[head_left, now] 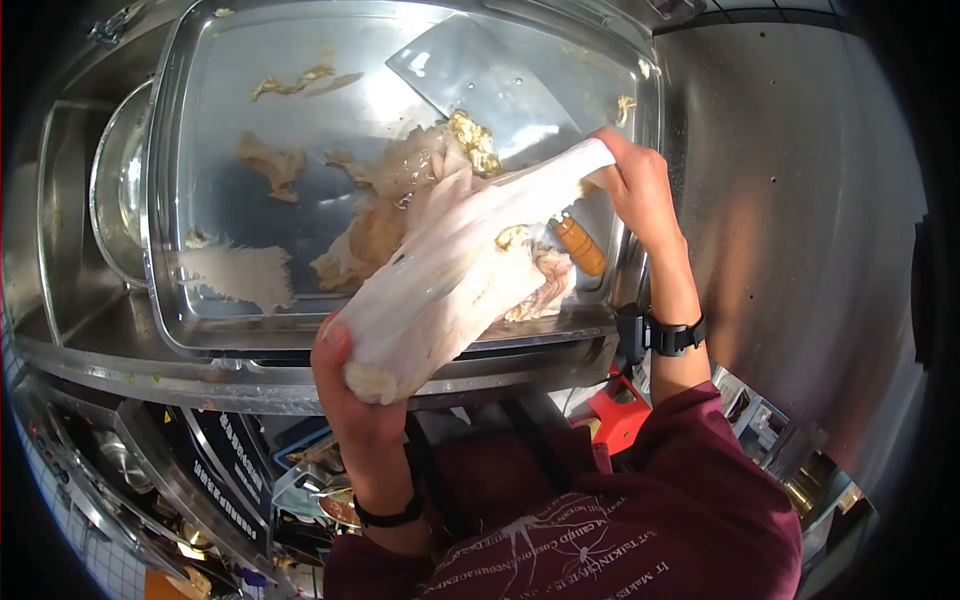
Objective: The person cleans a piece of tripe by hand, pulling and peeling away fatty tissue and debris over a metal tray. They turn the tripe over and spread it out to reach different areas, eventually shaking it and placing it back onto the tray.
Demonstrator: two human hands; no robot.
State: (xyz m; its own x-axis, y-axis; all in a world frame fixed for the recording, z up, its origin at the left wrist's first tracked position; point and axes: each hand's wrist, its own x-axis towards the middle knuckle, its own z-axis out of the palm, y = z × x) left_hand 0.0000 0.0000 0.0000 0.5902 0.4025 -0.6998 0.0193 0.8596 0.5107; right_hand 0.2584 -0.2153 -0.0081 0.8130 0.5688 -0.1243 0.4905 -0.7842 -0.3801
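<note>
A large pale, wet sheet of raw animal tissue that looks like tripe (450, 255) is stretched slantwise over a metal tray (400, 335). My left hand (362, 395) is closed around its lower-left end. At the upper-right end, my right hand (638, 185) pinches the other edge and pulls it taut. Beneath the sheet lies a cleaver, its broad blade (480, 75) at the back and its wooden handle (580, 247) near my right hand; the middle is hidden. More loose tissue (375, 235) with yellowish lumps (474, 142) lies in the tray behind the sheet.
Scraps (272, 165) and a pale frayed piece (235, 275) lie on the tray's left side. A round metal bowl (120, 185) stands in the sink at left. Steel counter (770, 200) extends to the right. Below are a red plastic object (617, 412) and crowded shelves.
</note>
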